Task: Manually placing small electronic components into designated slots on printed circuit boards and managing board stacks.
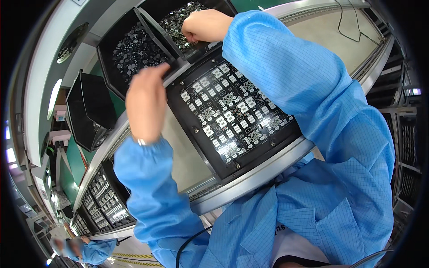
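Reaching into a black plastic bin [210,11] of small glinting metal parts [178,20], the right hand [206,24] curls its fingers together over them; whether it grips one cannot be told. The left hand [145,102] hovers with fingers bunched at the rim of the neighbouring bin [107,53], which holds dark round pieces [136,51]. Just below lies a square black tray [196,147], its board [232,111] studded with white square blocks. Both sleeves [286,67] are blue gridded cloth.

I see bright, even overhead light; glare on the board tray [232,114]; fisheye bending and black vignette from 9 o'clock round the rim.
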Demonstrator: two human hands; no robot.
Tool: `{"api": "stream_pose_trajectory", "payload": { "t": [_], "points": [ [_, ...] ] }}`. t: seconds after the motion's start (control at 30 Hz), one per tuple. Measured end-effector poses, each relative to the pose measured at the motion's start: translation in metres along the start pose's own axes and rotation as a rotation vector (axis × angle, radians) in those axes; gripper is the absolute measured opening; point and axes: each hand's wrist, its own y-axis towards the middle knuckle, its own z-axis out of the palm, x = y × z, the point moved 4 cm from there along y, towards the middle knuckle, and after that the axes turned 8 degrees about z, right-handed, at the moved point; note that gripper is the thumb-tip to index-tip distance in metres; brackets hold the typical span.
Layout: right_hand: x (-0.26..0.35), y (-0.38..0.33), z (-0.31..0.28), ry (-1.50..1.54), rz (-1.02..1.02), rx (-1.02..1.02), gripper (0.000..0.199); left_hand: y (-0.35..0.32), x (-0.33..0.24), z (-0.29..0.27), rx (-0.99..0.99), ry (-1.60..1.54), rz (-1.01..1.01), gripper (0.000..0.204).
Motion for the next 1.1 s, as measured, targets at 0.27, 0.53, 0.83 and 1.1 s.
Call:
{"api": "stream_pose_trajectory", "payload": {
  "t": [0.27, 0.53, 0.83, 1.1],
  "points": [
    [-0.006, -0.002, -0.016, 0.177, -0.029, -0.187, 0.010, 0.011, 0.099, 0.036, 0.238, -0.005, -0.098, 0.024],
    [-0.016, -0.024, -0.026, 0.269, -0.224, -0.284, 0.012, 0.020, 0.089, 0.040, 0.204, 0.035, -0.253, 0.012],
    [0.035, -0.077, 0.015, 0.662, -0.252, 0.124, 0.009, 0.009, 0.092, 0.026, -0.140, -0.711, -0.502, 0.018],
    [0.028, -0.082, 0.048, 0.578, -0.075, 0.124, 0.011, -0.021, 0.043, 0.019, -0.193, -1.093, -0.592, 0.019]
  ]
}}
